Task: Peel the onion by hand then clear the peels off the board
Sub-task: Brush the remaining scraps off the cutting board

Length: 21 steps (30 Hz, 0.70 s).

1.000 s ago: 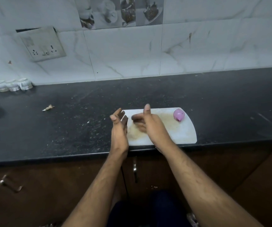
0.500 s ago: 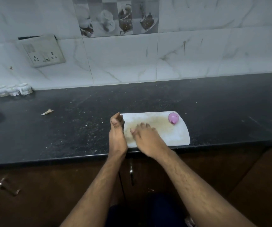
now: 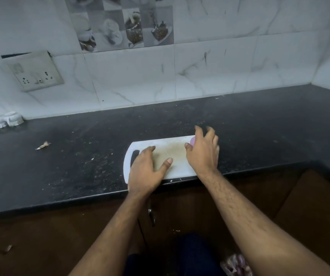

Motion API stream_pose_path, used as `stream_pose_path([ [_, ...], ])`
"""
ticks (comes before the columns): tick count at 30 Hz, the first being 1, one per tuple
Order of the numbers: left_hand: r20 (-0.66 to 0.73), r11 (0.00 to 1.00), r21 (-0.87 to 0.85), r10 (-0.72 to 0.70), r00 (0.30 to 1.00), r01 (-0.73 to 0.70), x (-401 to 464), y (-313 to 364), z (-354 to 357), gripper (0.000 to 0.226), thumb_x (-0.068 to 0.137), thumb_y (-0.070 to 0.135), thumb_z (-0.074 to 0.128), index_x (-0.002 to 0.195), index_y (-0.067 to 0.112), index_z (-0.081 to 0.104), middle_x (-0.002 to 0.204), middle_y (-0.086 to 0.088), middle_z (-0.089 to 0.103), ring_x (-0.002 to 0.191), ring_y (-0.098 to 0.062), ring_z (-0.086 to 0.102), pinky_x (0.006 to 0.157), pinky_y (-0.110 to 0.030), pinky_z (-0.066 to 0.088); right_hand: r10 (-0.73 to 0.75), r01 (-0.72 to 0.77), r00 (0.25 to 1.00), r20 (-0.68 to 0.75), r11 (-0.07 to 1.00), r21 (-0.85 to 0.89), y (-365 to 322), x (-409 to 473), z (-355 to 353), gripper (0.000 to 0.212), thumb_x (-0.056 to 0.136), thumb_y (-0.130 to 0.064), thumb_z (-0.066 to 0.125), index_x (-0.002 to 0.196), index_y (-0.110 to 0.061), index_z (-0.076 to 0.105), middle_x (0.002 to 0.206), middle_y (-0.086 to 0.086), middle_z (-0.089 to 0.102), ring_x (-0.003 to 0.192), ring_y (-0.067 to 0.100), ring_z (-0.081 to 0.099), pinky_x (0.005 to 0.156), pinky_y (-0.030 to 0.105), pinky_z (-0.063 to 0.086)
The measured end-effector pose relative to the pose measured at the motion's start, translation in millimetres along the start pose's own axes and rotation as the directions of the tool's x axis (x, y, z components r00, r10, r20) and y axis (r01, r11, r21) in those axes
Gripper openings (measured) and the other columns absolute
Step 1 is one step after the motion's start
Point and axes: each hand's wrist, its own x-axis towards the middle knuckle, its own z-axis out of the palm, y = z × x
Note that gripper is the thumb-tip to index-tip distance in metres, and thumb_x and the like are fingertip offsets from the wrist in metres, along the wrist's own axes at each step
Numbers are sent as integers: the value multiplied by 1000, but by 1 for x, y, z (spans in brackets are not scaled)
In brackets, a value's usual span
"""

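A white cutting board (image 3: 177,144) with a brownish stain lies at the front edge of the black counter. My left hand (image 3: 148,172) rests flat on the board's left part, fingers spread beside its handle slot. My right hand (image 3: 204,152) is over the board's right end with fingers spread and blurred. Only a sliver of the peeled purple onion (image 3: 192,140) shows past the right hand's thumb side. Whether the right hand touches the onion cannot be seen.
A loose bit of peel (image 3: 43,145) lies on the black counter (image 3: 80,156) to the left. Small white jars (image 3: 3,120) stand at the far left by the tiled wall. A socket plate (image 3: 35,72) hangs on the wall. A bag with onions (image 3: 235,265) shows at bottom right.
My left hand turned from edge-on to flat on the board. My right hand moved from the board's left part to the right end, over the onion.
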Motion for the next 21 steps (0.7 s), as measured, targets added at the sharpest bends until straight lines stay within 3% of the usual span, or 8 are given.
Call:
stream_pose_path([
  [3,19,999,35,-13,1000,12,1,7,-1,87,98,70,44,161,13,29,163,-7,42,150,-26,38,121,-49,35,31,-11,983,183,994,-106,4,7,9,61,98,-34,65,150,-16,39,146,16,44,130,34,47,103,44,44],
  [5,38,999,38,-30,999,28,3,6,-2,79,101,59,48,162,13,25,165,-7,38,153,-30,34,123,-50,30,-58,76,988,145,989,-124,4,6,13,46,100,-22,62,143,-17,48,136,13,51,119,30,53,88,38,48],
  [7,70,997,74,-31,997,26,4,5,-2,82,96,48,59,162,14,25,165,-6,38,152,-29,33,124,-49,30,-113,118,985,130,993,-25,-1,6,15,38,99,-15,59,137,-17,54,130,10,53,113,28,55,78,35,47],
  [9,100,988,153,-13,995,-2,6,3,0,81,91,46,62,160,15,31,162,-4,42,149,-25,37,123,-45,29,-184,165,967,175,979,119,-13,2,18,39,96,-20,62,134,-18,56,127,6,55,111,27,58,82,36,50],
  [12,140,955,289,20,990,-60,9,0,7,65,98,56,48,152,20,45,164,-4,40,152,-21,32,126,-44,22,-265,235,949,172,956,177,-25,-9,27,44,93,-26,67,136,-21,55,127,1,58,112,22,59,87,38,54],
  [21,167,917,392,6,986,-72,17,-3,18,57,109,48,26,156,18,37,169,-6,29,157,-24,23,128,-50,15,-146,131,984,103,981,143,-20,-7,41,40,90,-33,75,125,-19,61,115,-2,70,104,24,64,89,41,52],
])
